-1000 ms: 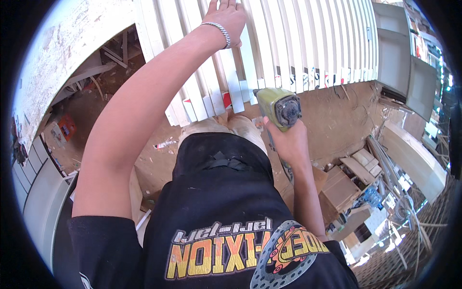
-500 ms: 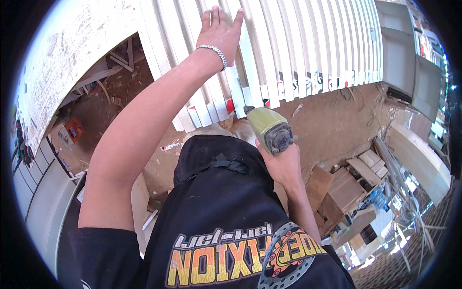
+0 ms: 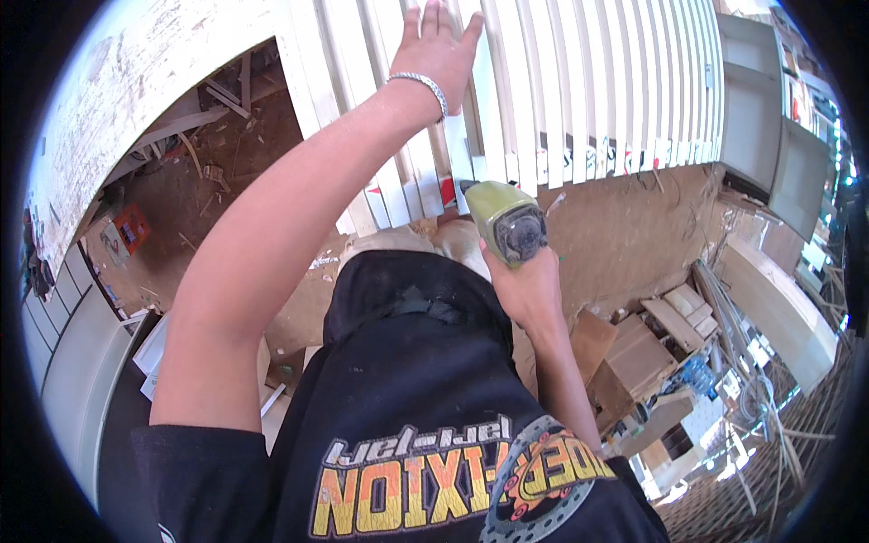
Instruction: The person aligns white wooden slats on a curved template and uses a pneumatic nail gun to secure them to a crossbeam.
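My left hand point(image 3: 436, 56) lies with its fingers spread over long white slats, its palm against one slat point(image 3: 458, 152) whose end points toward me. In my right hand point(image 3: 527, 285) is a green pistol-grip power tool point(image 3: 494, 201) with a round black rear cap. Its dark nose is close to the slat ends; whether it touches them I cannot tell. The slats run side by side as a ribbed white panel point(image 3: 588, 81). Red and black patches show between some of their ends. My fingers hide part of the tool's grip.
A pale, stained board point(image 3: 163, 54) with a curved edge is at the left. Scrap strips point(image 3: 226, 98) lie on the brown floor point(image 3: 615, 222). Grey cabinet boxes point(image 3: 751, 100) stand at the far right. Cardboard boxes point(image 3: 641, 362), a cable coil and a long pale plank point(image 3: 778, 303) are nearer right.
The whole view has shifted a little, with the panel appearing slightly higher and further right. My left hand stays spread on the slats, and the tool's nose remains near their ends.
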A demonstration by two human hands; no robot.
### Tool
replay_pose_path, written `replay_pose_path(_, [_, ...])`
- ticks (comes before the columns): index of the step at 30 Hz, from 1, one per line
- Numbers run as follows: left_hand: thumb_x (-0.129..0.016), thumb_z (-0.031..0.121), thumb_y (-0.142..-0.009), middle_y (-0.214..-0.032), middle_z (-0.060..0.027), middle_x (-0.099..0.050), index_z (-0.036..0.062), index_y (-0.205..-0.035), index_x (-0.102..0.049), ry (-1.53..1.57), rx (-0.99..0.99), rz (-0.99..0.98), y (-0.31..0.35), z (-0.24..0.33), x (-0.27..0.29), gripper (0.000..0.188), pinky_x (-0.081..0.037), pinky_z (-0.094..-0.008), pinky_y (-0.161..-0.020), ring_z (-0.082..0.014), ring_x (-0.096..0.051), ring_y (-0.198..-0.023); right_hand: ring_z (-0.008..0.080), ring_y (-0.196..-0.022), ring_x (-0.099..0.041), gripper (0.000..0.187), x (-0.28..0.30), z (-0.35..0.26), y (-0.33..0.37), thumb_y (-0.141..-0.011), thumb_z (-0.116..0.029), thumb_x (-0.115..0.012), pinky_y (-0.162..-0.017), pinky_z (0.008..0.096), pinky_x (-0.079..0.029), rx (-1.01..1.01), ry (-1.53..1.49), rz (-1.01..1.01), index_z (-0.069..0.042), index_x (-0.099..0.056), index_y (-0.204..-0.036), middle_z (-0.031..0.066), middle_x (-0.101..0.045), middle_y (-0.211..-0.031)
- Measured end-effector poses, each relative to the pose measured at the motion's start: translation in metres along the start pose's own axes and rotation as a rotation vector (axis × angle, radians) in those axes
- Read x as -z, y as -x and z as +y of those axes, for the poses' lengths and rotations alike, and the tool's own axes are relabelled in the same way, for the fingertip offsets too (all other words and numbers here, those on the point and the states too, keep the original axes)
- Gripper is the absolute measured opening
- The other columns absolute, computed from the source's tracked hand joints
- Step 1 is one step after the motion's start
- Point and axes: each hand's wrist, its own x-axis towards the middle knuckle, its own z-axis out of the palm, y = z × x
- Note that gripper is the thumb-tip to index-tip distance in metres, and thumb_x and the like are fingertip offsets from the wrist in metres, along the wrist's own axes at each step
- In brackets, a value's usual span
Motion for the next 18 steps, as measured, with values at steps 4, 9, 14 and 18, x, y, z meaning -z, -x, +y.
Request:
replay_pose_path(4, [-0.078,0.034,-0.082,-0.157,-0.0376,-0.033,-0.0011,-0.161,-0.022,0.061,-0.008,-0.022,-0.005,-0.003,-0.002,0.104,-0.015,-0.0569,-0.127,-0.0464,-0.021,-0.155,0.0328,-0.105,-0.074,0.043,0.004,-0.006,-0.004,-0.087,-0.026,-0.078,-0.09,0.0408,-0.054,-0.024,-0.039,0.002,0.007,-0.071,-0.114,0.0234,-0.076,-0.106])
replay_pose_path(9, [-0.088,0.043,-0.075,-0.157,-0.0416,-0.03,0.006,-0.164,-0.011,0.209,0.063,-0.256,0.038,-0.015,0.059,0.124,-0.011,-0.0588,-0.126,-0.0455,-0.018,-0.156,0.0416,-0.105,-0.072,0.044,0.004,-0.004,0.0,-0.086,-0.03,-0.078,-0.089,0.0455,-0.055,0.022,-0.094,0.048,0.007,-0.073,-0.108,0.0282,-0.074,-0.101])
replay_pose_path(14, [-0.091,0.041,-0.073,-0.155,-0.0443,-0.03,0.0034,-0.164,-0.009,-0.087,0.031,-0.286,0.06,-0.016,0.036,0.128,-0.01,-0.0582,-0.126,-0.0488,-0.018,-0.155,0.0348,-0.104,-0.073,0.041,-0.004,0.006,0.015,-0.087,-0.027,-0.078,-0.089,0.0423,-0.055,0.091,-0.134,-0.002,0.006,-0.072,-0.111,0.024,-0.076,-0.103])
replay_pose_path(18, [-0.092,0.033,-0.072,-0.152,-0.0447,-0.035,0.0055,-0.164,-0.011,-0.141,0.048,-0.148,0.057,-0.015,0.021,0.125,-0.011,-0.0577,-0.125,-0.0512,-0.022,-0.153,0.0266,-0.105,-0.073,0.039,-0.012,0.004,0.024,-0.089,-0.022,-0.078,-0.092,0.0384,-0.054,0.093,-0.146,-0.074,0.006,-0.071,-0.115,0.0196,-0.076,-0.108])
